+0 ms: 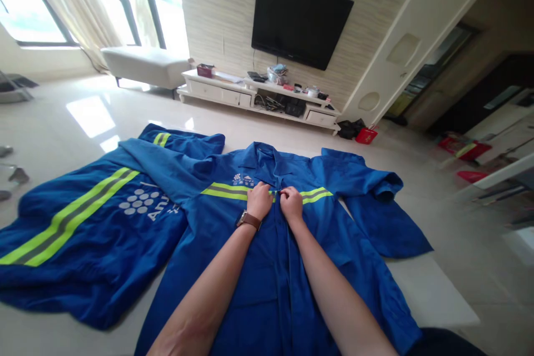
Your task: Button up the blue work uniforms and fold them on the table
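A blue work jacket (242, 256) with a yellow-green reflective chest stripe lies spread out, front up, its collar pointing away from me. My left hand (259, 200), with a brown-strapped watch (249, 220) on the wrist, pinches the front placket at the stripe. Right beside it, my right hand (291, 203) grips the other front edge at the same height. Both hands have their fingers closed on the cloth; a small fastening between them is too small to make out. On the left lies another blue garment (95, 256) with a wide reflective stripe and white printing.
Under the clothes is a white surface (434, 283). Farther off, a low white TV cabinet (217, 89) carries assorted small items below a wall-mounted television (300, 14). A pale bench (142, 64) stands by the window. A red box (366, 135) is on the floor.
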Demonstrator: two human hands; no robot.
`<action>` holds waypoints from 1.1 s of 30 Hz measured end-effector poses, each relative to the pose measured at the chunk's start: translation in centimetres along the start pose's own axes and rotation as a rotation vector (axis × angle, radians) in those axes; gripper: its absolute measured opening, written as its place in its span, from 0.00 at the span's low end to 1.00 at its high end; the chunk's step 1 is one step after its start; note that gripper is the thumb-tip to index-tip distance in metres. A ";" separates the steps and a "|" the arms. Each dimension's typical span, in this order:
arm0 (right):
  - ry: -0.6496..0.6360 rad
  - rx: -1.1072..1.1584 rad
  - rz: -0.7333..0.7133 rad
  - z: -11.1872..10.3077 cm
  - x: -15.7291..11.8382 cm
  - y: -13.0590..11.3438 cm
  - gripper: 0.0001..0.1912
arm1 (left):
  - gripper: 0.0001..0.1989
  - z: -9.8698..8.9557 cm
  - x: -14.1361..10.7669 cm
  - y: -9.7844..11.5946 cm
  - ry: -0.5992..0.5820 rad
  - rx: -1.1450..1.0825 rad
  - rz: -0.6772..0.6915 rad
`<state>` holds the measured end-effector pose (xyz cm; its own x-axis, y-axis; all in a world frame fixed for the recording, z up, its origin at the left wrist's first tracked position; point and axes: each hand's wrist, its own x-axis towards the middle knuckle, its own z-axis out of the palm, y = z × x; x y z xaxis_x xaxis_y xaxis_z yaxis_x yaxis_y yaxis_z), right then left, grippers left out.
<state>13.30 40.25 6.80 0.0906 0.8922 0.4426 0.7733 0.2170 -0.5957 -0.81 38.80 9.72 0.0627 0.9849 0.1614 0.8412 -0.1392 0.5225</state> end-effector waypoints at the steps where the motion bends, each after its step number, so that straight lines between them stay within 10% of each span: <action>1: 0.004 0.016 0.002 0.2 -0.1 0.3 0.13 | 0.14 0.5 0.4 -0.3 0.015 -0.020 -0.006; 12: 0.008 0.253 0.026 -0.3 0.1 0.5 0.06 | 0.04 1.9 0.9 -1.2 0.075 -0.256 0.020; 23: -0.113 0.300 -0.101 -0.2 -0.3 0.0 0.06 | 0.23 2.4 0.8 -1.9 0.108 -0.536 0.047; 33: -0.179 0.226 -0.124 0.1 0.0 0.7 0.07 | 0.19 1.4 0.6 -1.1 0.084 -0.570 -0.034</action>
<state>13.76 40.44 6.33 -0.1232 0.9048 0.4076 0.6105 0.3929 -0.6877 -0.99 39.71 8.05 -0.0214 0.9815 0.1902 0.4180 -0.1640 0.8935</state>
